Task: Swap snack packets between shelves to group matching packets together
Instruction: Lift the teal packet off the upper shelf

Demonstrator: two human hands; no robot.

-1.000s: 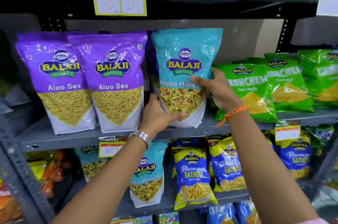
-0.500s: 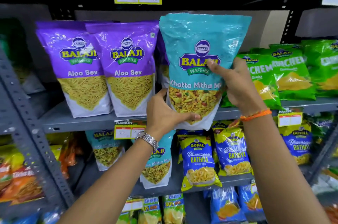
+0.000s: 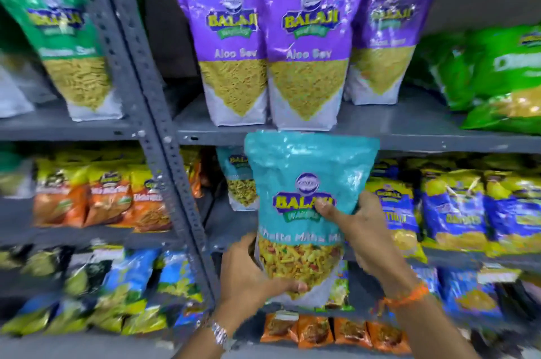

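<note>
I hold a teal Khatta Mitha packet (image 3: 307, 171) upright in front of the lower shelf, below the edge of the upper shelf (image 3: 409, 140). My left hand (image 3: 248, 273) grips its bottom left corner. My right hand (image 3: 363, 229) grips its right side, thumb across the logo. Behind it on the lower shelf stands a matching teal packet (image 3: 235, 180). Three purple Aloo Sev packets (image 3: 307, 45) stand in a row on the upper shelf.
A grey perforated upright (image 3: 152, 112) divides the shelving at left. Green packets (image 3: 491, 80) lie at the upper right, and a green Balaji packet (image 3: 58, 33) stands at the upper left. Blue and yellow packets (image 3: 456, 209) fill the lower right; orange packets (image 3: 96, 203) fill the lower left.
Both hands have brought the teal packet off the upper shelf and down to the lower shelf's level. The view has tilted downward and blurred.
</note>
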